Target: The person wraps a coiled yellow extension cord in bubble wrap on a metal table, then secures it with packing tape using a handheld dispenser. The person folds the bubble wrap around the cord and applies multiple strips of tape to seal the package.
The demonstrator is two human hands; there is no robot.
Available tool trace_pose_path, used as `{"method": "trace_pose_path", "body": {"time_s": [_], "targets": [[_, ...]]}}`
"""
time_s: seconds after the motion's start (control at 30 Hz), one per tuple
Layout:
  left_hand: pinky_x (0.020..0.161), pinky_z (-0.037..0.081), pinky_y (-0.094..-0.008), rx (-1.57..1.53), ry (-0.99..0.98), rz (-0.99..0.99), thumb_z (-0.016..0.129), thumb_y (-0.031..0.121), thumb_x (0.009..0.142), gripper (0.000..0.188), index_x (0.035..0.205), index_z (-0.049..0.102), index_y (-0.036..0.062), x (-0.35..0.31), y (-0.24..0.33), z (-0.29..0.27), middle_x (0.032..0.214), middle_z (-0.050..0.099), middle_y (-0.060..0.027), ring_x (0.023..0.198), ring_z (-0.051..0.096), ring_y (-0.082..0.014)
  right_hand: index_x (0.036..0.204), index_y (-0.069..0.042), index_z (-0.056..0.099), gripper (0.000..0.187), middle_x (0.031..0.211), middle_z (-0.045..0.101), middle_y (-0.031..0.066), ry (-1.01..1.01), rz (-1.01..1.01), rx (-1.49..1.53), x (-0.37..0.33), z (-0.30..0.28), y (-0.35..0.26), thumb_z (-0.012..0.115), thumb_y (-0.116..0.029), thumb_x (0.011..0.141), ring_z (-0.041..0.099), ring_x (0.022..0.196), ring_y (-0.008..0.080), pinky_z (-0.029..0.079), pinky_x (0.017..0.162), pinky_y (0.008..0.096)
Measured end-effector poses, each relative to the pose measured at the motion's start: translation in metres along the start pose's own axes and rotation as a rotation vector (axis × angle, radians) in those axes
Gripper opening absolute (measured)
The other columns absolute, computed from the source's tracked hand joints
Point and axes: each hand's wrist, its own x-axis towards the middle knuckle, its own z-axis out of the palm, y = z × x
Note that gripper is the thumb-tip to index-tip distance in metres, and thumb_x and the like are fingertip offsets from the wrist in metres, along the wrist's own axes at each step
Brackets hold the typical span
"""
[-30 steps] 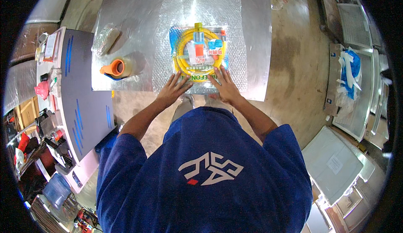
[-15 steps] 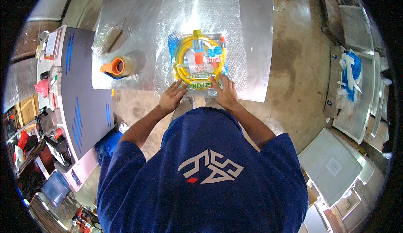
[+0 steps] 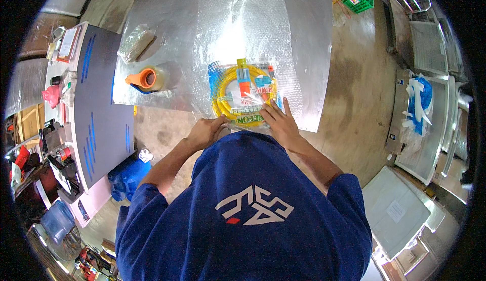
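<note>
Yellow ribbed tubing coiled in a flat ring sits, in the head view, inside a clear plastic pouch with a colourful printed card; the pouch lies flat at the near edge of the silvery, shiny tabletop, on a wide strip of clear bubble wrap, which probably cushions it; that spot, right before the blue-shirted body, seems chosen so both arms reach it without stretching.

The bare left hand is at the pouch's lower left corner, fingers drawn together; whether its grip pinches plastic or merely rests there, I cannot tell; the bare right hand lies over the lower right corner, its grip spread wide, apparently to steady the slippery plastic.

Left of the pouch, well apart, stands an orange tape dispenser with a clear roll; beyond it lies a pale block wrapped in clear film; both seem set aside to leave the hands room, yet within reach.
</note>
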Motion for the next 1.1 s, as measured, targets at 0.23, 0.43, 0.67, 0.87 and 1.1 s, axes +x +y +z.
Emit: {"method": "trace_pose_path", "body": {"time_s": [0.23, 0.43, 0.67, 0.87, 1.1], "targets": [[0.071, 0.056, -0.0546, -0.107, 0.049, -0.027, 0.057, 0.026, 0.102, 0.022, 0.117, 0.059, 0.0094, -0.005, 0.029, -0.025, 0.088, 0.071, -0.0223, 0.076, 0.069, -0.0452, 0.134, -0.009, 0.058, 0.052, 0.135, 0.06, 0.0112, -0.203, -0.132, 0.008, 0.01, -0.07, -0.003, 0.072, -0.009, 0.083, 0.047, 0.142, 0.031, 0.013, 0.126, 0.0613], [0.072, 0.054, -0.0522, -0.22, 0.139, -0.135, 0.054, 0.021, 0.103, 0.02, 0.108, 0.064, 0.0044, -0.003, 0.049, -0.045, 0.087, 0.07, -0.0236, 0.078, 0.068, -0.0454, 0.131, -0.008, 0.061, 0.056, 0.129, 0.065, 0.0112, -0.264, -0.1, -0.05, 0.025, -0.099, -0.014, 0.081, -0.025, 0.081, 0.055, 0.133, 0.0317, 0.015, 0.127, 0.0574], [0.068, 0.055, -0.0469, -0.181, 0.279, -0.105, 0.059, 0.023, 0.102, 0.022, 0.104, 0.069, 0.004, 0.017, 0.066, -0.078, 0.089, 0.071, -0.0203, 0.076, 0.07, -0.0406, 0.109, -0.007, 0.073, 0.036, 0.109, 0.073, 0.0183, -0.393, -0.116, 0.106, 0.067, -0.133, 0.011, 0.08, -0.029, 0.081, 0.07, 0.108, 0.0339, 0.04, 0.115, 0.0542], [0.088, 0.052, -0.0452, 0.431, 0.648, -0.031, 0.076, 0.032, 0.091, 0.03, 0.109, 0.072, 0.0081, 0.057, 0.053, -0.133, 0.1, 0.075, -0.0117, 0.095, 0.071, -0.0305, 0.106, -0.002, 0.076, 0.041, 0.095, 0.074, 0.0236, -0.609, 0.038, 0.172, 0.142, -0.182, 0.03, 0.081, -0.034, 0.081, 0.073, 0.091, 0.0389, 0.058, 0.085, 0.045], [0.094, 0.045, -0.0438, 0.693, 1.306, 0.033, 0.085, 0.019, 0.076, 0.04, 0.112, 0.07, 0.0142, 0.109, 0.07, -0.144, 0.123, 0.063, -0.0078, 0.115, 0.061, -0.0299, 0.116, 0.012, 0.065, 0.072, 0.107, 0.071, 0.0292, -0.567, 0.043, 0.152, 0.232, -0.186, 0.09, 0.083, -0.047, 0.078, 0.071, 0.099, 0.0395, 0.055, 0.086, 0.0441]]}}
